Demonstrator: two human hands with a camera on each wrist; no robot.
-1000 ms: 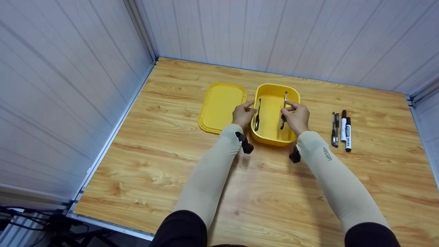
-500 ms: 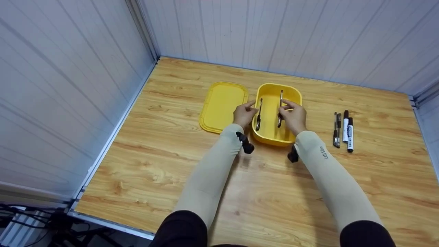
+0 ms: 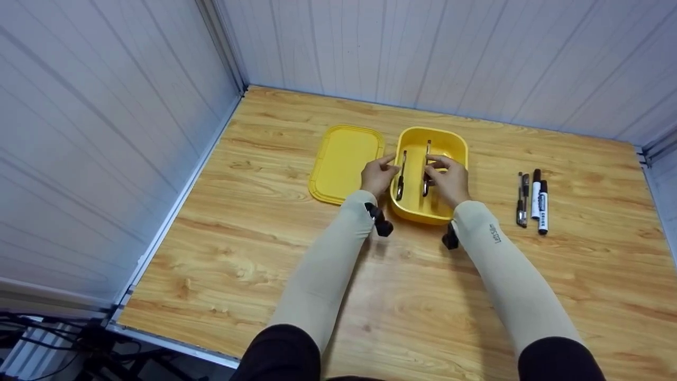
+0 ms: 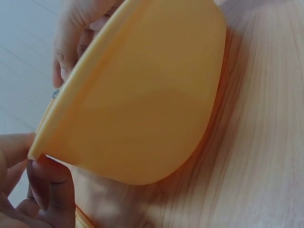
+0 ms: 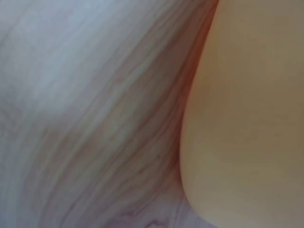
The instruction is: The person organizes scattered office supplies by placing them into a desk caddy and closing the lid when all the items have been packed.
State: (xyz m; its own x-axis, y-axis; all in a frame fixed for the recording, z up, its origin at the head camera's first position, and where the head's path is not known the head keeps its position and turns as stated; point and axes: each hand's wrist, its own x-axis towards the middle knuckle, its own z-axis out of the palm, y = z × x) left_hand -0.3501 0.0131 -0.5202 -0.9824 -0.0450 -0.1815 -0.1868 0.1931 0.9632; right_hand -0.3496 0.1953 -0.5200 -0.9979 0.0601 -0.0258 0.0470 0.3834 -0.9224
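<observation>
A yellow plastic box (image 3: 423, 216) stands open on the wooden table. My left hand (image 3: 376, 178) pinches its left rim; the left wrist view shows that hand's thumb and fingers (image 4: 52, 185) on either side of the rim. Inside the box, along the left wall, lies one pen (image 3: 401, 182). My right hand (image 3: 451, 181) reaches over the right side and holds a second pen (image 3: 428, 151) lengthwise in the box, between thumb and fingers. Whether this pen touches the box floor I cannot tell. Only the box's outer wall (image 5: 247, 118) and table fill the right wrist view.
The flat yellow lid (image 3: 341, 164) lies left of the box. To the right are two more pens (image 3: 522, 203) and two white markers with black caps (image 3: 543, 209), side by side. Panelled walls (image 3: 338, 47) enclose the table's back and sides.
My right hand has moved left with its pen, bringing it closer to the pen by the left wall. The left hand keeps its pinch on the rim.
</observation>
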